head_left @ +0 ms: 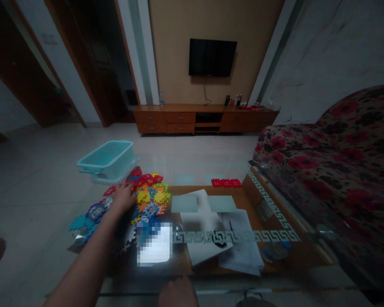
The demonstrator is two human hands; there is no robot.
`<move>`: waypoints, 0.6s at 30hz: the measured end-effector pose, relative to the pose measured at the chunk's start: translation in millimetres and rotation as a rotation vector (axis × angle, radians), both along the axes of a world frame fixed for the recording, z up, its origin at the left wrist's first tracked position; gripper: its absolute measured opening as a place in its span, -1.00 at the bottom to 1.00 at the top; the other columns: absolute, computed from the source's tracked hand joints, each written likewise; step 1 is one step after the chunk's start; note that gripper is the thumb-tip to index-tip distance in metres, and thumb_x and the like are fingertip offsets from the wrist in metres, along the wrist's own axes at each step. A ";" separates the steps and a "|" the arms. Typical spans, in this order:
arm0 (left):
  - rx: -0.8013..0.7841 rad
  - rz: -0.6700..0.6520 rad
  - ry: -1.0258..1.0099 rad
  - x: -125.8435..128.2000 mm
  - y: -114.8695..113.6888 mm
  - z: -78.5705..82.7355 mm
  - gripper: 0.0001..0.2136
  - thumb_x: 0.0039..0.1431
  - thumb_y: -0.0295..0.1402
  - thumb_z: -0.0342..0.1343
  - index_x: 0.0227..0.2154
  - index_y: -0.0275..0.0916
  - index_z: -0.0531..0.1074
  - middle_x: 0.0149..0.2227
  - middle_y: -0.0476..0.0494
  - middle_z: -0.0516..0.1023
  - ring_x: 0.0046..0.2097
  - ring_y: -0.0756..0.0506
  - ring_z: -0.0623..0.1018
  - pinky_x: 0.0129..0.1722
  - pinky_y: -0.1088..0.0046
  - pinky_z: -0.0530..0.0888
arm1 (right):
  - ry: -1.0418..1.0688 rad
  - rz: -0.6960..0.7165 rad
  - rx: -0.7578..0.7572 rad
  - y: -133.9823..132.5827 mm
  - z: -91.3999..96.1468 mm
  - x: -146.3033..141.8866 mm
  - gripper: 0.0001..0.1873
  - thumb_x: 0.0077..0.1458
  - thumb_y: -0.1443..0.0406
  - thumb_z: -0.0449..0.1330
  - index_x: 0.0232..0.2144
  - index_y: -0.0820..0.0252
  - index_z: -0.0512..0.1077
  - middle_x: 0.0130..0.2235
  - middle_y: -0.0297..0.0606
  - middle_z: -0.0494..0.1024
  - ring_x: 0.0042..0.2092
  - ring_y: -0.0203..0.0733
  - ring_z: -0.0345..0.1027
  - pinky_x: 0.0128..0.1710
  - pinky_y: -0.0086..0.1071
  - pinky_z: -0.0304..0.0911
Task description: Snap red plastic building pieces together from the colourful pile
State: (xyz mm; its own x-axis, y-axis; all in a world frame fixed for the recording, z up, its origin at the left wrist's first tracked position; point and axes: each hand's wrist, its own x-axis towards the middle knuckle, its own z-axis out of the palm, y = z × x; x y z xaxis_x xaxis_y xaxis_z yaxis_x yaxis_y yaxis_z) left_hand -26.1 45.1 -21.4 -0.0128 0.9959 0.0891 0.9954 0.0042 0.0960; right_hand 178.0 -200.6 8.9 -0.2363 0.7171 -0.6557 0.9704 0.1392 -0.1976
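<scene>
A heap of colourful interlocking plastic pieces [153,196] with toothed edges lies on the left of the glass table. My left hand [124,196] reaches into the far left side of this heap, fingers bent down onto the pieces; whatever they grip is hidden. At the table's near edge, low in the view, my right hand [178,293] appears with its fingers curled. Anything inside it is out of sight. Farther off on the right, red toothed pieces [226,183] lie joined in a flat row on the glass.
Behind the heap stands a light-blue plastic basket [115,160]. Papers [240,243] and a clear jar with a blue lid [275,251] show around the table's middle and right. A flowered sofa [333,145] borders the right. Against the wall are a TV cabinet [179,121] and television [212,58].
</scene>
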 end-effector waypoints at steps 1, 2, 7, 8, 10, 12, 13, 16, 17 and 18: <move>0.000 0.005 -0.006 0.3 0.2 -0.6 -0.58 0.18 -0.33 -0.10 0.02 -0.23 0.50 0.12 -0.39 0.47 0.16 -0.45 0.32 0.01 -0.02 0.34 | 0.000 0.005 -0.005 0.2 2.0 0.6 -0.59 0.18 0.59 0.03 -0.11 0.32 0.61 -0.13 0.11 0.64 0.00 0.12 0.51 0.02 -0.04 0.34; 0.001 0.007 -0.011 0.4 0.4 -1.3 -0.58 0.19 -0.32 -0.12 0.01 -0.24 0.51 0.11 -0.39 0.48 0.16 -0.45 0.32 0.01 -0.02 0.34 | 0.003 0.007 -0.016 0.3 3.5 1.3 -0.58 0.18 0.60 0.01 -0.11 0.34 0.61 -0.12 0.11 0.64 0.01 0.11 0.51 0.03 -0.05 0.33; 0.017 -0.012 -0.020 -0.5 0.9 -3.0 -0.58 0.20 -0.31 -0.12 0.00 -0.21 0.53 0.10 -0.34 0.51 0.16 -0.43 0.35 0.05 0.01 0.32 | 0.012 0.012 -0.001 -0.2 1.2 1.7 -0.63 0.19 0.56 0.05 -0.14 0.31 0.62 -0.14 0.10 0.64 -0.02 0.12 0.53 -0.01 -0.06 0.34; 0.020 -0.020 -0.020 -0.9 0.8 -3.0 -0.58 0.20 -0.31 -0.12 -0.01 -0.20 0.54 0.09 -0.33 0.51 0.15 -0.42 0.36 0.06 0.02 0.32 | -0.002 0.016 0.010 -0.3 -0.7 1.0 -0.63 0.19 0.55 0.06 -0.14 0.29 0.62 -0.15 0.08 0.65 -0.03 0.12 0.53 -0.02 -0.06 0.35; 0.026 -0.036 -0.020 -1.4 0.7 -3.0 -0.59 0.21 -0.32 -0.12 -0.02 -0.18 0.55 0.08 -0.30 0.53 0.14 -0.39 0.38 0.06 0.06 0.31 | -0.020 0.026 0.012 -0.3 -4.8 -0.5 -0.62 0.19 0.56 0.06 -0.13 0.26 0.62 -0.15 0.06 0.65 -0.03 0.12 0.54 -0.04 -0.05 0.37; 0.036 -0.047 -0.018 -1.4 0.5 -3.0 -0.60 0.22 -0.33 -0.13 -0.04 -0.16 0.56 0.07 -0.28 0.54 0.12 -0.36 0.40 0.07 0.08 0.31 | -0.014 0.023 0.010 0.2 -8.1 -1.3 -0.61 0.19 0.56 0.05 -0.13 0.24 0.62 -0.15 0.06 0.65 -0.04 0.13 0.54 -0.05 -0.02 0.39; 0.042 -0.050 -0.017 -1.2 0.5 -2.9 -0.61 0.22 -0.33 -0.13 -0.05 -0.16 0.57 0.07 -0.27 0.54 0.12 -0.36 0.41 0.07 0.09 0.31 | -0.005 0.025 0.007 0.5 -9.1 -1.3 -0.60 0.19 0.56 0.05 -0.13 0.23 0.62 -0.15 0.06 0.65 -0.04 0.14 0.54 -0.05 -0.01 0.39; 0.063 -0.062 -0.014 0.2 0.1 -1.2 -0.63 0.23 -0.36 -0.12 -0.09 -0.17 0.58 0.04 -0.27 0.56 0.09 -0.34 0.42 0.06 0.10 0.31 | -0.002 0.038 -0.009 1.3 -9.2 -0.4 -0.59 0.19 0.56 0.03 -0.12 0.24 0.62 -0.14 0.06 0.65 -0.03 0.15 0.54 -0.03 0.01 0.37; 0.072 -0.065 -0.013 0.8 -0.4 0.1 -0.64 0.24 -0.36 -0.11 -0.10 -0.17 0.58 0.03 -0.26 0.57 0.08 -0.33 0.43 0.05 0.11 0.32 | -0.002 0.045 -0.014 1.4 -8.3 -0.1 -0.59 0.19 0.56 0.03 -0.12 0.24 0.62 -0.14 0.06 0.65 -0.03 0.15 0.54 -0.03 0.01 0.37; 0.080 -0.065 -0.012 1.5 -1.1 1.7 -0.64 0.24 -0.37 -0.11 -0.10 -0.17 0.58 0.03 -0.26 0.57 0.07 -0.33 0.43 0.04 0.11 0.32 | 0.001 0.047 -0.013 1.4 -7.2 0.2 -0.58 0.18 0.57 0.03 -0.12 0.24 0.62 -0.14 0.06 0.65 -0.03 0.14 0.54 -0.02 0.00 0.36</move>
